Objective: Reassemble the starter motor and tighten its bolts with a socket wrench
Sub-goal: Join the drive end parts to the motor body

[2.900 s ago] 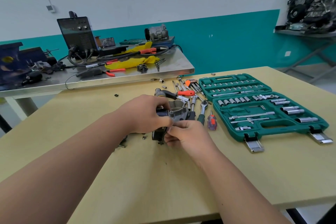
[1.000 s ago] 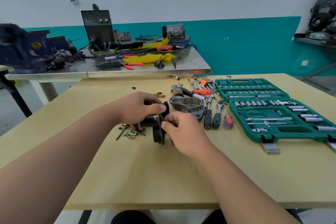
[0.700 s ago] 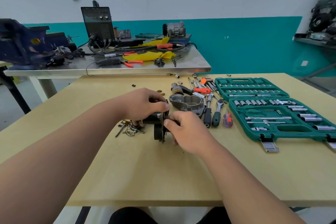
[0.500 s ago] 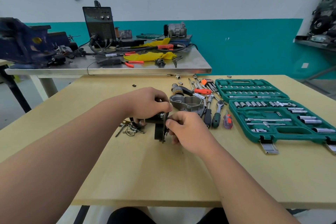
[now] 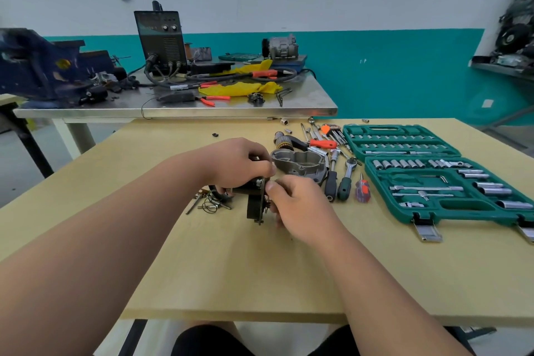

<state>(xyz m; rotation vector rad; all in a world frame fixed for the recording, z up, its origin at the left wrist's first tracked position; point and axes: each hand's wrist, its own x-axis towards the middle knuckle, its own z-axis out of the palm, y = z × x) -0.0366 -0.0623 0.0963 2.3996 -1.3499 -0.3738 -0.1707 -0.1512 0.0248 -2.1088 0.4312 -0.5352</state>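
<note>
The black starter motor body [image 5: 254, 205] stands on the wooden table [image 5: 260, 269] in the middle of the view. My left hand [image 5: 239, 165] grips its upper part from the left. My right hand [image 5: 297, 205] pinches at the flange on its right side; what sits under the fingertips is hidden. A grey cast end housing [image 5: 300, 163] lies just behind, apart from the body. A ratchet wrench [image 5: 346, 179] with a green handle lies to the right of the housing.
Small clips, pins and bolts [image 5: 209, 201] lie left of the motor. Screwdrivers and loose tools [image 5: 320, 143] are spread behind. An open green socket case [image 5: 445, 179] fills the right side. A steel bench [image 5: 179, 108] with a vise and welder stands beyond.
The end housing, earlier between my hands, now lies on the table behind. Both hands have stayed on the motor body, with small shifts of the fingers.
</note>
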